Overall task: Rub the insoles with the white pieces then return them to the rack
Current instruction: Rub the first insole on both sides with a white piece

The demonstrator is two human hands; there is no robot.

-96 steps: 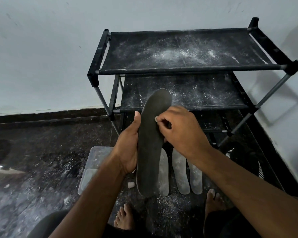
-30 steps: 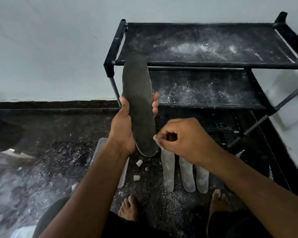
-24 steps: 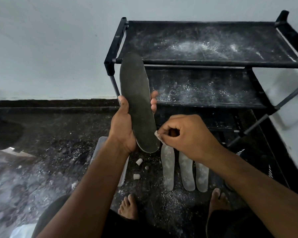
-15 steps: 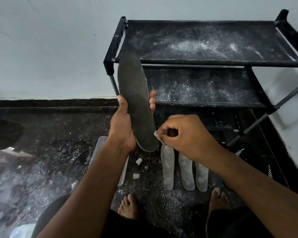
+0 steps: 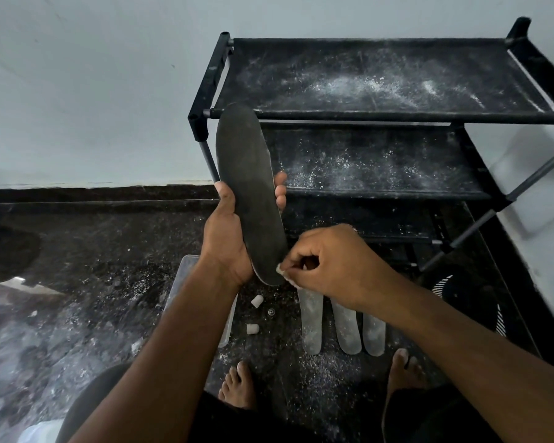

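A: What is each hand gripping?

B: The left hand (image 5: 229, 241) is wrapping the middle of the dark insole (image 5: 248, 193), thumb on one edge, fingers curled round the other. The right hand (image 5: 330, 262) is pinching a small white piece (image 5: 280, 269) between thumb and fingertips, pressing it against the insole's lower end.

A: And where is the insole sitting relative to the rack (image 5: 381, 113)?

B: It is being held upright in the air, just in front of the rack's left front post, its tip overlapping the top shelf bar. Three pale insoles (image 5: 344, 324) are lying on the floor in front of the rack, with two loose white pieces (image 5: 255, 314) to their left.

A: What could be going wrong?

B: I'd judge the piece is so small that it could be slipping out of the pinch, or crumbling under pressure; the insole's free top could also be flexing away, leaving patches unrubbed
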